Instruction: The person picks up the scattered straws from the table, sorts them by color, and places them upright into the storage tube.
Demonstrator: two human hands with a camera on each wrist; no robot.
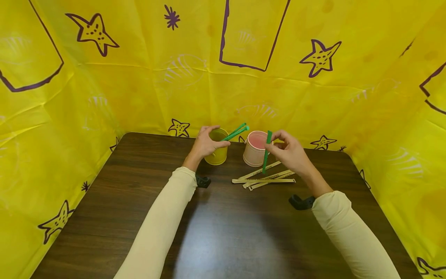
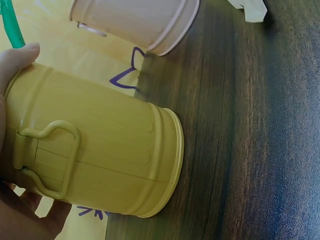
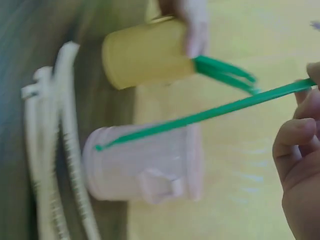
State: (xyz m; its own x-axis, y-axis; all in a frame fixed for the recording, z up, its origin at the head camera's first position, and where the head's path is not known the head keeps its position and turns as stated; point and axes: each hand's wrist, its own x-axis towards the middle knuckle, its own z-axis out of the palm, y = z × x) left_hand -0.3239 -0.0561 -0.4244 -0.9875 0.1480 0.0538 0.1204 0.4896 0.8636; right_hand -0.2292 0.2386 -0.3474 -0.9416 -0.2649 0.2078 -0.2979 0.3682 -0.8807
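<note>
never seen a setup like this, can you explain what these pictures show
No machine here, just a person's bare left hand and right hand. The wide picture comes from a camera on the head; the two sideways-looking close-ups come from one on each wrist. On the dark table stand a yellow bucket and a pale pink bucket, with pale sticks lying nearby. The left hand grips the yellow bucket, green sticks leaning out; the right hand pinches another green stick.

Held bucket [image 1: 216, 158]: yellow
Other bucket [image 1: 253, 155]: pale pink, deeper pink inside
Strips [image 1: 266, 159]: green
Sticks [image 1: 261, 181]: cream, dark marks
Table [image 1: 216, 232]: dark brown, wood grain
Cloth [image 1: 195, 38]: yellow, purple starfish outlines, white fish bones
Sleeves [image 1: 156, 217]: cream
</note>
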